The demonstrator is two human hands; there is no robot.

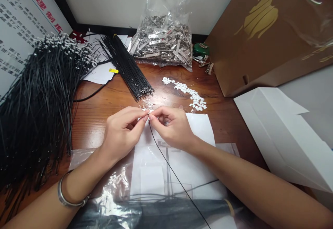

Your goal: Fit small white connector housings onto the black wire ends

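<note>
In the middle of the view, my left hand (125, 128) and my right hand (173, 126) meet fingertip to fingertip, each closed in a pinch. Between them they grip the end of a thin black wire (169, 165), which trails down across the papers to the lower edge. Whatever sits at the wire's very tip is hidden by my fingers. Just beyond the right hand lies a scatter of small white connector housings (186, 90). A bundle of black wires (127, 68) with bare metal ends points toward my hands from behind.
At left, a large heap of black wires (39, 94) has white-tipped ends. A clear bag of metal clips (163, 42) stands at the back, beside a green tape measure (201, 50). A brown box (234, 49) and a white carton (281, 132) border the right. Bagged wires (156, 213) lie in front.
</note>
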